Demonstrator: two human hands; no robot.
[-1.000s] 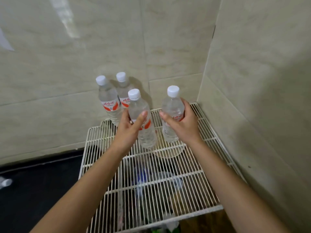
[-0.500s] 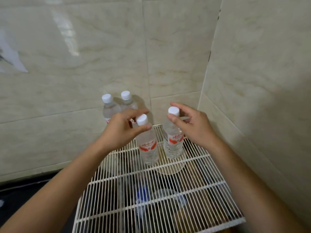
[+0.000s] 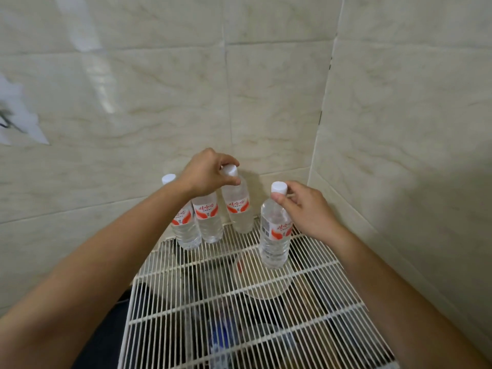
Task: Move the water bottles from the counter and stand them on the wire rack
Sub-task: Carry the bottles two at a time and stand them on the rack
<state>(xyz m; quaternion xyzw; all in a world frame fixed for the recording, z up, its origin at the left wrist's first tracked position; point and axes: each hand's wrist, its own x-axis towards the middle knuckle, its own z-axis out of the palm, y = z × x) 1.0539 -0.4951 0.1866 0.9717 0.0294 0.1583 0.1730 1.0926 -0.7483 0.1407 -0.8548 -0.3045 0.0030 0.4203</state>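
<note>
Several clear water bottles with white caps and red labels stand on the white wire rack point(image 3: 266, 310). My left hand point(image 3: 205, 174) grips the neck of the back middle bottle point(image 3: 238, 209), just under its cap. Two more bottles stand to its left, one point(image 3: 207, 222) partly under my left wrist and the leftmost one point(image 3: 183, 227) beside it. My right hand point(image 3: 306, 209) pinches the neck of the front right bottle point(image 3: 275, 235), which stands upright and apart from the others.
Tiled walls close the corner behind and to the right of the rack. A round translucent lid point(image 3: 263, 283) and dark items, one blue point(image 3: 223, 334), lie beneath the wires. A dark surface point(image 3: 101, 350) lies left of the rack.
My left hand has moved its bottle back beside the two rear bottles. Both hands have shifted their grip up from the bottle bodies to the necks. The view has tilted upward.
</note>
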